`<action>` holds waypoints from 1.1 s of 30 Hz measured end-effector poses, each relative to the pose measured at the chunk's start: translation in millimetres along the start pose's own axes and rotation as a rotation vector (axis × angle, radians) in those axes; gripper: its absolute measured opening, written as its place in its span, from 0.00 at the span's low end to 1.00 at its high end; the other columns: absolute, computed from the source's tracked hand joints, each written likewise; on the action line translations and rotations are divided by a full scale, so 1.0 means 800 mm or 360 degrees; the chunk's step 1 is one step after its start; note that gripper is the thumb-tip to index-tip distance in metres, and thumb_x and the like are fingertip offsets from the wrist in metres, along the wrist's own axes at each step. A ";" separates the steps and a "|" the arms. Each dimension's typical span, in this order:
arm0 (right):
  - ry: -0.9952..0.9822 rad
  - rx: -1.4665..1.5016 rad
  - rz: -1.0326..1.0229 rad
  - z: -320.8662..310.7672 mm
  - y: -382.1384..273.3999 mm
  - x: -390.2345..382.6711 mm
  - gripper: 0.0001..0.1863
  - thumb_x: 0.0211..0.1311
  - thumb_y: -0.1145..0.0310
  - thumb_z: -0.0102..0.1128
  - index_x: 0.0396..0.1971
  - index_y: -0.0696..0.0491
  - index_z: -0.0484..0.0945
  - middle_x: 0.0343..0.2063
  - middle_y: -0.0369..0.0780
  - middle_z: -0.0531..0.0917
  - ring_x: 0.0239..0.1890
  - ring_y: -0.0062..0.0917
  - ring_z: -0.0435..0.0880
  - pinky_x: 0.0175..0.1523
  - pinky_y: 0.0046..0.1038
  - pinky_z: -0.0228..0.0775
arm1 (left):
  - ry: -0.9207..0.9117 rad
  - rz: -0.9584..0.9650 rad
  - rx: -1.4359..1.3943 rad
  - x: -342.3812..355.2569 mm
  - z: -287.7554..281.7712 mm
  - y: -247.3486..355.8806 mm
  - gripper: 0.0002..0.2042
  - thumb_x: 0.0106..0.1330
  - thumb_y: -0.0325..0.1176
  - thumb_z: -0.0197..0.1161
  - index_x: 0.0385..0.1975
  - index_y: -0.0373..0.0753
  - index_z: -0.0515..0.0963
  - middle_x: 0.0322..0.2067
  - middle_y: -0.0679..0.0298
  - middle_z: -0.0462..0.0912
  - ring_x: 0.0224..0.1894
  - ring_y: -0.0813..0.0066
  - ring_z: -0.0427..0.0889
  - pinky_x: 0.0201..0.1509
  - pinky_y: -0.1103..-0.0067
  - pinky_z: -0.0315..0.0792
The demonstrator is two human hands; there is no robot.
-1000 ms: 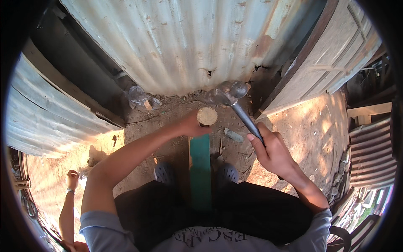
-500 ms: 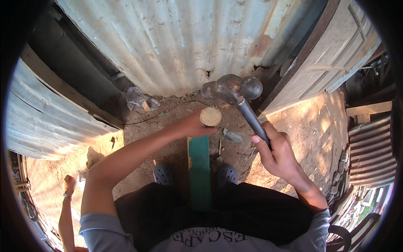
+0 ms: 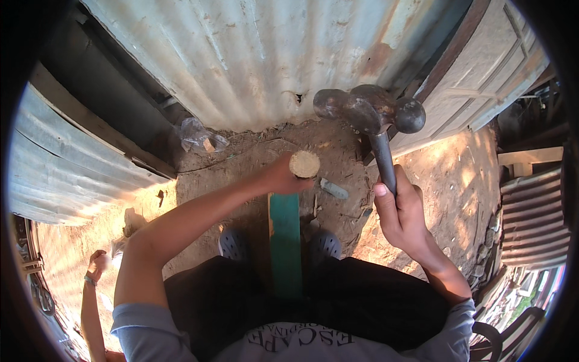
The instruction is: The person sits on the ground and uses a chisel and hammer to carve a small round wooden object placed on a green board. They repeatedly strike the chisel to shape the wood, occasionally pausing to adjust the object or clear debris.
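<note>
**Hammer held apart from wooden piece**

A corrugated sheet is edging the far side, a panelled door the right; dirt ground is spreading between. A green board is showing between the shoes. The right hand is clasping the hammer's handle, head jutting beyond. The left hand is wrapping the wooden piece, round end facing up.

The hammer is scuffed, faintly glossy metal; the stick has a rough, matt end; the wall is rust-stained corrugated metal; the bag, glossy plastic.
</note>
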State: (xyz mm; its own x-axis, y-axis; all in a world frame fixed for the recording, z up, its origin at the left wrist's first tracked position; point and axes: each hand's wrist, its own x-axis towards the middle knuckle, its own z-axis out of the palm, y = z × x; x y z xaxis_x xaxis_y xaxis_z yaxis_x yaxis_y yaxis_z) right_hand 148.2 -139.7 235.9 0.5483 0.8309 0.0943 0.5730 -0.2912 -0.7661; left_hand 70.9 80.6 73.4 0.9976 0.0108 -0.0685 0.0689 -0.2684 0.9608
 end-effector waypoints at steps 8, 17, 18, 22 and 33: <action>-0.0228 -0.0063 0.0114 -0.007 -0.006 0.004 0.12 0.67 0.68 0.50 0.40 0.63 0.68 0.11 0.44 0.71 0.12 0.35 0.74 0.19 0.33 0.60 | -0.0082 -0.0121 0.0178 0.000 -0.006 0.000 0.06 0.56 0.31 0.62 0.28 0.39 0.72 0.27 0.66 0.76 0.31 0.76 0.74 0.40 0.77 0.71; -0.0319 -0.0251 0.0135 -0.007 0.012 0.006 0.11 0.67 0.68 0.50 0.36 0.62 0.66 0.11 0.45 0.70 0.13 0.34 0.74 0.20 0.33 0.60 | -0.0044 0.0051 0.0401 0.009 -0.003 -0.020 0.08 0.56 0.32 0.62 0.33 0.39 0.74 0.29 0.63 0.78 0.32 0.73 0.75 0.41 0.75 0.72; -0.0235 -0.0145 0.0193 -0.010 0.000 0.003 0.11 0.68 0.67 0.49 0.35 0.61 0.66 0.10 0.44 0.69 0.13 0.32 0.74 0.20 0.32 0.60 | -0.0040 -0.0032 0.0399 0.005 -0.004 -0.018 0.08 0.56 0.33 0.62 0.33 0.38 0.74 0.29 0.63 0.78 0.33 0.73 0.75 0.41 0.75 0.72; 0.0103 0.0082 0.0020 -0.012 0.011 -0.006 0.11 0.69 0.66 0.48 0.35 0.60 0.66 0.11 0.42 0.69 0.13 0.28 0.74 0.20 0.29 0.61 | -0.0128 -0.0147 0.0331 0.001 -0.013 0.010 0.08 0.58 0.34 0.61 0.32 0.38 0.73 0.30 0.63 0.78 0.33 0.73 0.75 0.41 0.75 0.71; -0.0253 -0.0093 0.0052 -0.003 0.007 0.001 0.11 0.65 0.68 0.53 0.32 0.61 0.68 0.10 0.47 0.70 0.12 0.37 0.72 0.20 0.35 0.59 | -0.0114 0.0003 0.0323 -0.007 -0.015 -0.009 0.05 0.59 0.32 0.59 0.29 0.37 0.73 0.27 0.63 0.77 0.31 0.74 0.74 0.40 0.75 0.70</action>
State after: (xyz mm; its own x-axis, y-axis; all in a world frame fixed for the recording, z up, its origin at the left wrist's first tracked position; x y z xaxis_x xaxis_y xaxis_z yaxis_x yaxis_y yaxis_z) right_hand 153.1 -141.4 233.3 0.4667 0.8837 -0.0353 0.5936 -0.3426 -0.7282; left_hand 64.7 94.4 70.0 0.9941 -0.0564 -0.0928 0.0569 -0.4568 0.8877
